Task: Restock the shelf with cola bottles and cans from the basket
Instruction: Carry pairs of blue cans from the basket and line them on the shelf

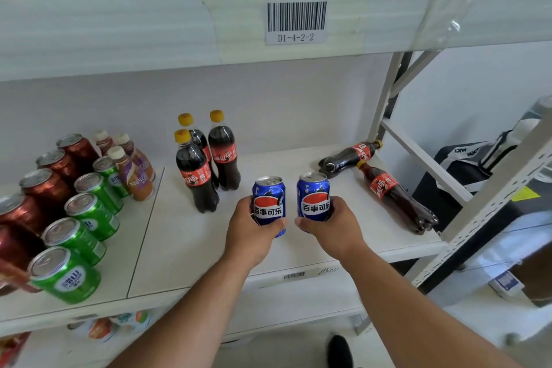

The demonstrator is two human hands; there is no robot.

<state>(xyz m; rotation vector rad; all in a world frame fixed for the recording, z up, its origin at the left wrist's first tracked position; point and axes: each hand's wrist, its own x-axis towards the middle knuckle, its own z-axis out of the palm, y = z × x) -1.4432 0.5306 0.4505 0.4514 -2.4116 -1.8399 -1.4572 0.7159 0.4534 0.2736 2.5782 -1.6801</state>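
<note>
**Two blue cans held upright over the shelf board**

Nearest the camera, two bare forearms reach forward over the front lip of the white shelf board [185, 248]. The left hand [254, 233] is wrapped around the lower half of a blue aluminium cola can with a red, white and blue roundel [268, 200]; the right hand [331, 224] is closed the same way on a second blue cola can of the same make [313, 196]. Both stand upright, labels facing the camera, just beside each other but not touching. Whether their bases rest on the board I cannot tell, since the hands cover them.

A full can is likely fairly heavy for its size, stiff-walled yet dentable, and smooth enough to slip. A wrap around the mid-to-lower body, as here, looks sound; the pull-tab top is best left alone.

Just beyond and to the left stand three dark plastic cola bottles with red labels and yellow caps [209, 164], upright in a tight cluster. Further right, two more such bottles lie on their sides [394, 197], near the shelf's right end; being round, they may roll, and would be best gripped at the waist. Far left are rows of green cans [89, 212] and red-brown cans [47, 185].
</note>
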